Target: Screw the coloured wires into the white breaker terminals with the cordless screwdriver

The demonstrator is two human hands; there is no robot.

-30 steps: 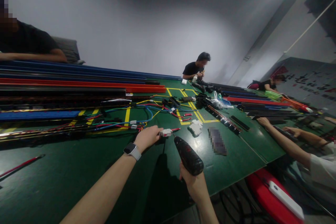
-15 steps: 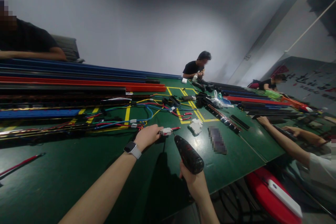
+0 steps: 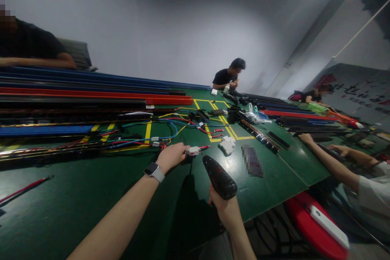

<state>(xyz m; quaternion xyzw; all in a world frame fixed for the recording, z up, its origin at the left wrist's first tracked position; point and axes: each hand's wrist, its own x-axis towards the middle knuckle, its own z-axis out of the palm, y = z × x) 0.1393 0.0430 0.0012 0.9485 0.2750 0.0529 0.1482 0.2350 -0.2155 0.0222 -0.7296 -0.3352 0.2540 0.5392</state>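
Note:
My left hand (image 3: 172, 156), with a watch on its wrist, rests on the green table (image 3: 76, 195) and pinches a small white connector block (image 3: 193, 151) with a short red wire. My right hand (image 3: 224, 208) is wrapped round the grip of a dark red and black power screwdriver (image 3: 219, 177). The tool points up the table, and its tip sits just right of the connector.
Long red, blue and black rails (image 3: 91, 97) lie along the table's left side, with loose coloured wires (image 3: 158, 130) beside them. More white connectors (image 3: 227, 145) lie ahead. A co-worker's forearms (image 3: 329, 162) reach in from the right. Other people sit at the far end and left.
Both hands and the screwdriver have drifted slightly up the table. The left hand keeps its pinch on the connector.

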